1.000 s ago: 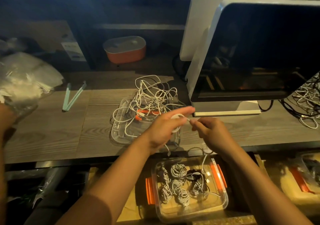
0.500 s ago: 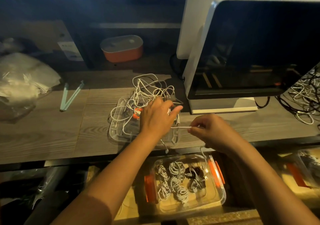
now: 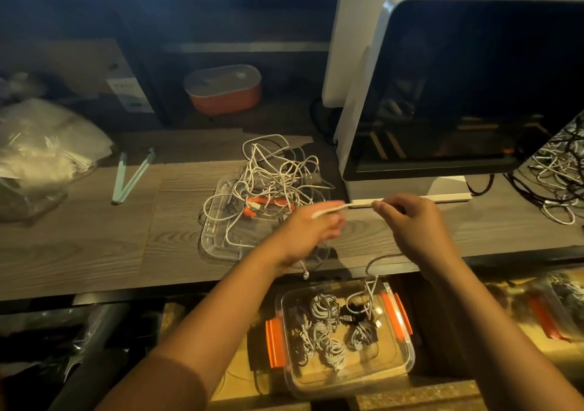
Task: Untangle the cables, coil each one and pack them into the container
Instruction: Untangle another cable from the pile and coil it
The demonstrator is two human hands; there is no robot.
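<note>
A white cable (image 3: 350, 206) stretches taut between my two hands above the desk edge. My left hand (image 3: 311, 230) holds its looped end, blurred by motion. My right hand (image 3: 407, 221) pinches the other part, and the cable's tail hangs down from it into the clear container with orange clips (image 3: 399, 363) below the desk. Several small coiled cables (image 3: 325, 331) lie in that container. A tangle of white cables (image 3: 275, 173) sits on a clear lid (image 3: 215, 240) on the desk, just behind my left hand.
A large monitor (image 3: 474, 94) stands at the right, with another cable heap (image 3: 556, 177) beside it. A plastic bag (image 3: 41, 151) and a pale green V-shaped clip (image 3: 129, 177) lie at the left. An orange box (image 3: 224, 90) sits on the back shelf.
My left hand left the tangle and moved right and up; both hands now pull the white cable straight between them, higher than before.
</note>
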